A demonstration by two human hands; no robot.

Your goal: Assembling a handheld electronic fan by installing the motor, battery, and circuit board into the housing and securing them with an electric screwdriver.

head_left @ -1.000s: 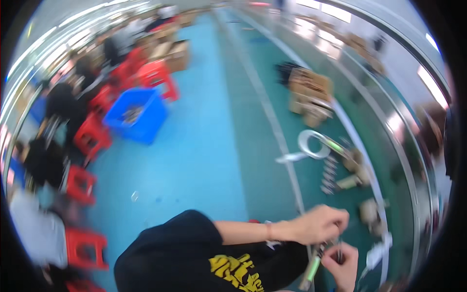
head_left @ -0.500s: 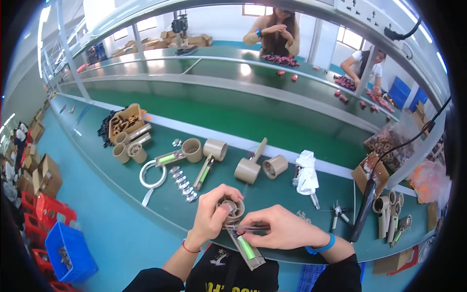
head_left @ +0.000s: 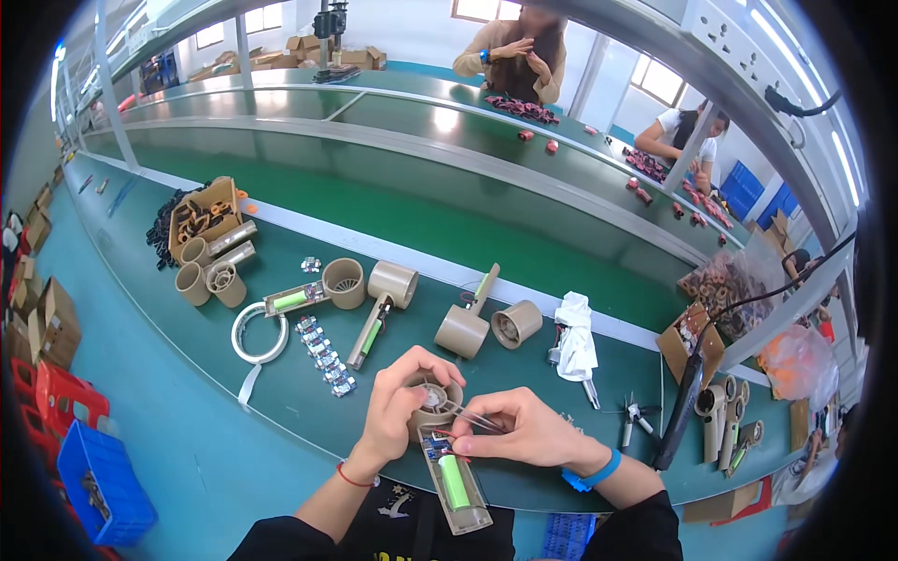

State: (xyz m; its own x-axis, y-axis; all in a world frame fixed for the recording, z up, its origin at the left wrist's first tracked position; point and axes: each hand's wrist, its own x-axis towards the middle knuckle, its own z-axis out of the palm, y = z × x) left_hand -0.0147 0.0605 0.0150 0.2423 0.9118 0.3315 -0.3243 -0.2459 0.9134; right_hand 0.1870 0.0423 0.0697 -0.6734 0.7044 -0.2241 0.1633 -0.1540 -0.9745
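At the near table edge, my left hand (head_left: 388, 421) is wrapped round the round head of a beige handheld fan housing (head_left: 423, 427). The housing's open handle points toward me and shows a green cylindrical battery (head_left: 455, 482) and a small blue circuit board (head_left: 436, 446) with red wires. In my right hand (head_left: 528, 428) are metal tweezers (head_left: 479, 420), pinched between thumb and fingers. Their tips reach over the rim into the fan head; what they touch is too small to make out. My right fingertips are close beside the red wires.
A tape roll (head_left: 238, 335), a strip of circuit boards (head_left: 325, 359) and several beige fan housings (head_left: 462, 332) lie beyond my hands. At right are a cloth-wrapped tool (head_left: 576, 344), cutters (head_left: 636, 425) and a black-handled tool on a cord (head_left: 687, 402). Two people sit across the belt.
The tweezers' tips have shifted up from the junction by the handle to the fan head's opening. The handle's board and red wires now show more plainly. The whole view has shifted slightly.
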